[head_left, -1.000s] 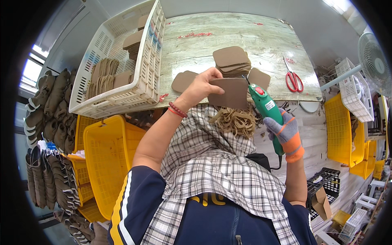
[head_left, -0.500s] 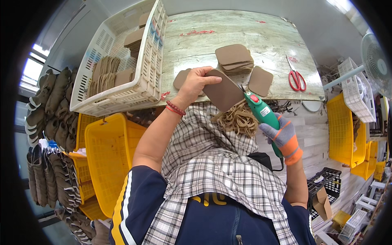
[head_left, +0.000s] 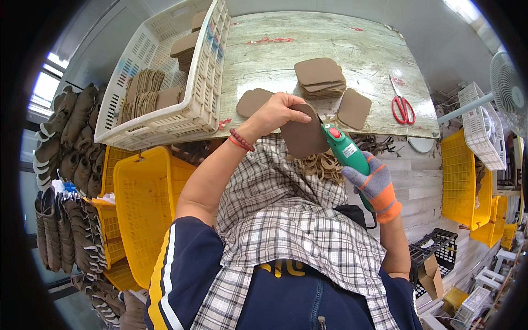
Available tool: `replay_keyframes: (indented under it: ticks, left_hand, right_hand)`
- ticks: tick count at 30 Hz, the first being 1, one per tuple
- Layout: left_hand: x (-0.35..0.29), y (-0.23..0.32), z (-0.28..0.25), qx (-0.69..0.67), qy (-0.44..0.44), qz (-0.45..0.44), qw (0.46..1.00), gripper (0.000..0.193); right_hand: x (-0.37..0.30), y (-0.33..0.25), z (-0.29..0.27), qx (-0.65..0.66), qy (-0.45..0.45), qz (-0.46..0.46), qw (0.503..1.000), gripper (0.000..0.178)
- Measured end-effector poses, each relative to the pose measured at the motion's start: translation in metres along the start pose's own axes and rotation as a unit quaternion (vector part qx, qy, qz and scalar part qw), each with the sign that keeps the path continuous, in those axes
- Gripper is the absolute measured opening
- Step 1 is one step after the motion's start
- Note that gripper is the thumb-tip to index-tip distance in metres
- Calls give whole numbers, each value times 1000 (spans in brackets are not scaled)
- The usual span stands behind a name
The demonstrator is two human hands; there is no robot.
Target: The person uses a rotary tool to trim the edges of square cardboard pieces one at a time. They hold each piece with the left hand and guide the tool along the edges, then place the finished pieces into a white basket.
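Pinched by its upper edge in my bare left hand (head_left: 281,114) is a brown panel with rounded corners (head_left: 304,136), hanging over the table's front edge. My right hand (head_left: 377,184), in a grey and orange glove, is wrapped round green electric scissors (head_left: 351,154) with a red button. Their tip meets the panel's right edge; the exact contact is hard to make out. Beneath, a heap of thin tan offcut strips (head_left: 319,166) lies on my lap over a checked apron. Behind my hands sit a stack of similar panels (head_left: 319,71) and smaller piles to its left and right (head_left: 353,108).
A white crate (head_left: 206,104) holding stacked panels stands at the table's left. Red-handled scissors (head_left: 403,109) lie on the right of the table (head_left: 264,60). Yellow bins (head_left: 140,203) and hanging brown shoe-like pieces (head_left: 60,231) are at left; a fan (head_left: 507,85) is at right.
The panel has turned in my left hand and hangs more upright. The electric scissors have shifted slightly left, with their tip higher along the panel's right edge.
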State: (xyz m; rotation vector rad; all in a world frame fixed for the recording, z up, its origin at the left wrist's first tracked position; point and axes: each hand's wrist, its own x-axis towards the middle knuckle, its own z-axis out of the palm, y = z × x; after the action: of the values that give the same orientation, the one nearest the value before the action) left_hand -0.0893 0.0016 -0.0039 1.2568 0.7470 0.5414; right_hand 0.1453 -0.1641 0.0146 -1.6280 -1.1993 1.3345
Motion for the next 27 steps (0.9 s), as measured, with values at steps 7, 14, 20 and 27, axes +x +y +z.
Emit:
replay_keyframes:
  ticks: [7, 14, 20, 27]
  left_hand:
    - [3, -7, 0, 40, -42, -27, 998, 15]
    - [-13, 2, 1, 150, -20, -39, 988, 19]
    - [-5, -34, -117, 68, 236, -1, 969, 31]
    - [87, -30, -53, 609, 364, 228, 667, 57]
  right_hand:
    - [5, -2, 3, -7, -2, -11, 1000, 54]
    - [15, -5, 14, 8, -6, -41, 999, 49]
    - [14, 13, -9, 41, 45, -13, 998, 42]
    - [23, 38, -12, 14, 99, -6, 995, 45]
